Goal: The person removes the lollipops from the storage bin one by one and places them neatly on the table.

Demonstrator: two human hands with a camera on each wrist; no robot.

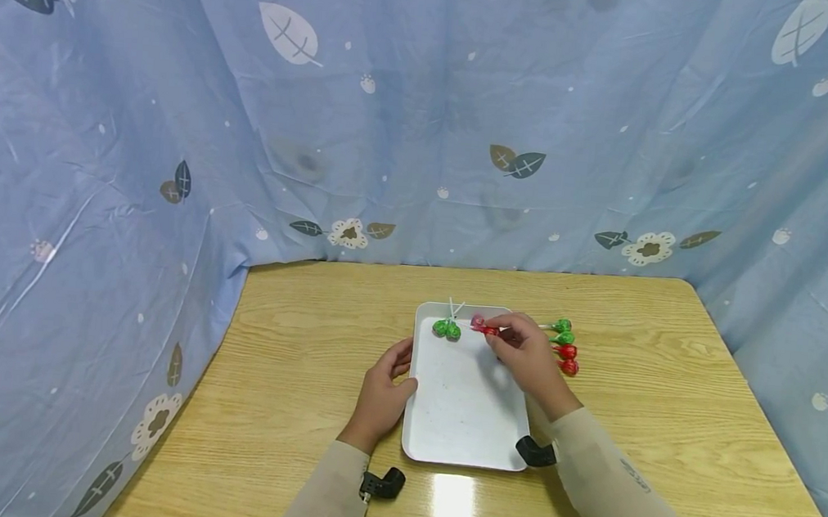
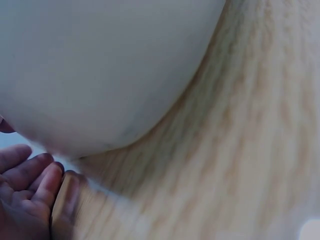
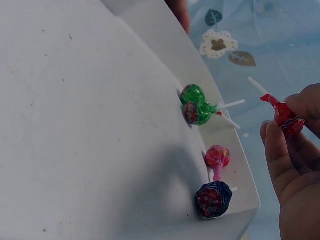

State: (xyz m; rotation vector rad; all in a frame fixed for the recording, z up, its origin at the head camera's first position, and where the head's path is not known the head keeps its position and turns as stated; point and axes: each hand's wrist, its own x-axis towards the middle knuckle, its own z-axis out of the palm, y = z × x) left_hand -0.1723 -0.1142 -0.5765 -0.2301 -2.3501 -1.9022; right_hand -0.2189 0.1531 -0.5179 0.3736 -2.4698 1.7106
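Fingers (image 3: 277,150) pinch a glossy red-wrapped lollipop (image 3: 287,118), its stick (image 3: 257,86) white.

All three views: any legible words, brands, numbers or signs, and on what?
None legible.
Blue lollipop: wrapper print, too small to read.
Green lollipops: same.
Held red lollipop: same.
Pink lollipop: unclear.
Lollipops on table: too small.
Right sleeve: dark mark, unreadable.

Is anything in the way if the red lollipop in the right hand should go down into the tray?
Nothing visible stands between the red lollipop in the right hand and the bare middle of the tray. By the far wall, two green lollipops, a pink lollipop and a dark blue lollipop lie, so space there looks tighter.
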